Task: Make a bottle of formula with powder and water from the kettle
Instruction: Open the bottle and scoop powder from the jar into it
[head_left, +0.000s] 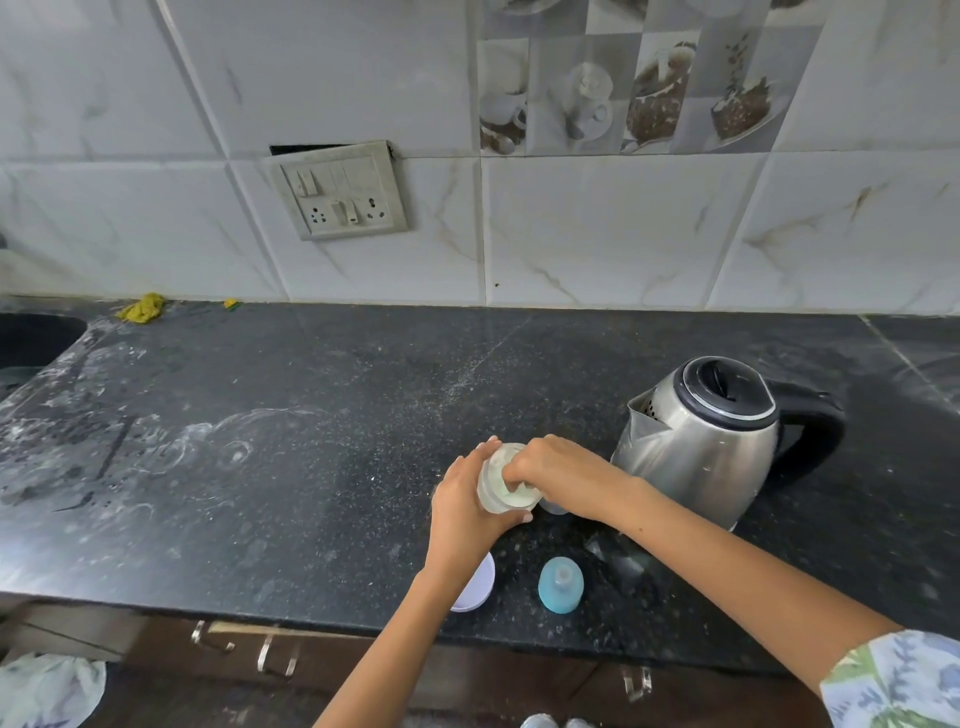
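My left hand (462, 512) grips a clear round jar (501, 496) with white powder inside, tilted toward me above the black counter (311, 441). The fingers of my right hand (550, 473) reach into the jar's open mouth; what they pinch is hidden. A small clear object (553, 506), perhaps the bottle, peeks out under my right hand. The steel kettle (701, 441), lid down and black handle pointing right, stands just right of my hands. A blue bottle cap with a teat (561, 584) stands near the front edge. A white lid (478, 590) lies partly under my left wrist.
A sink (31, 343) is cut into the counter at the far left, with a yellow cloth (143, 307) behind it. A switch and socket plate (343, 192) sits on the tiled wall. White powdery smears cover the counter's left part. Drawer handles (270, 657) show below the front edge.
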